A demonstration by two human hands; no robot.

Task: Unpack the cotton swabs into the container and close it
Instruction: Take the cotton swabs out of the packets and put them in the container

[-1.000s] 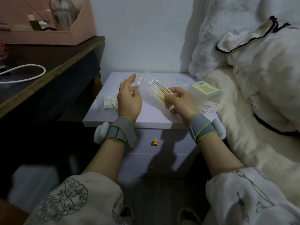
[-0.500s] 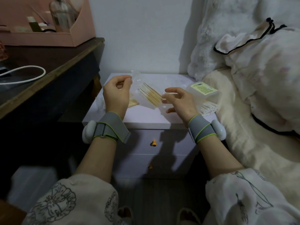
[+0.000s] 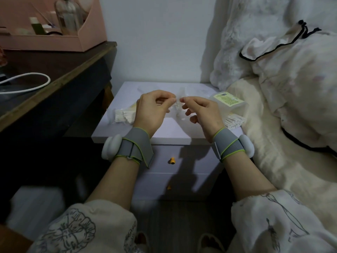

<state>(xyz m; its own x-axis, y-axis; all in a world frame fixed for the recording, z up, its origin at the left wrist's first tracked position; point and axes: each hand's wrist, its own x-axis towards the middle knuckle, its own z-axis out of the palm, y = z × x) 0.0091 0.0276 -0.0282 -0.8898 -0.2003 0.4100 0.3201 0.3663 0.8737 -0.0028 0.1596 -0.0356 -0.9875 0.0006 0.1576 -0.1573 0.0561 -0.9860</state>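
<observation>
Over the white nightstand [image 3: 171, 132] my left hand [image 3: 151, 110] and my right hand [image 3: 200, 111] each pinch the top edge of a clear plastic bag of cotton swabs [image 3: 177, 106], fingertips nearly touching. Most of the bag hangs hidden between the hands. A second pack of cotton swabs [image 3: 123, 115] lies on the nightstand left of my left hand. At the right edge sits a translucent container with a yellow-green label [image 3: 228, 102], and a bundle of swabs [image 3: 234, 121] lies beneath it.
A dark desk [image 3: 54, 83] with a white cable [image 3: 27, 83] and a pink organiser box [image 3: 54, 39] stands to the left. A bed with cream bedding [image 3: 273, 143] and pillows borders the nightstand on the right. The drawer has an orange knob [image 3: 171, 160].
The hands came together at the bag's top edge. The bag, earlier held tilted with its swabs showing, now hangs between the fingertips. My left hand went from open to pinching.
</observation>
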